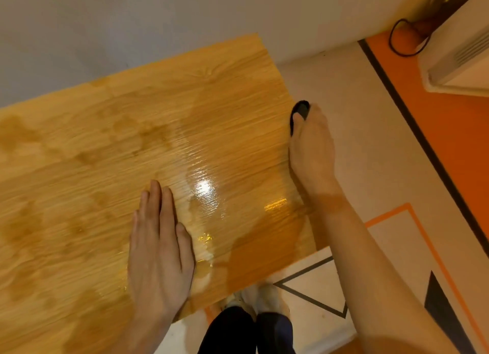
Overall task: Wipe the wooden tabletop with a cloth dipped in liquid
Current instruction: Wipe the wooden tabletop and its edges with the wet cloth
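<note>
The wooden tabletop (105, 155) fills the left and middle of the head view, with wet shiny patches near its right end and darker damp stains to the left. My left hand (158, 248) lies flat on the wood near the front edge, fingers together and holding nothing. My right hand (312, 147) is just past the table's right edge, closed around a dark cloth (299, 110) that sticks out beyond my fingers. Most of the cloth is hidden by the hand.
A pale wall runs behind the table. Right of the table is a light floor with orange and black markings (436, 142). A white appliance (463, 62) and a black cable (399, 36) sit at the far right. My legs and shoes (254, 314) stand by the table's front corner.
</note>
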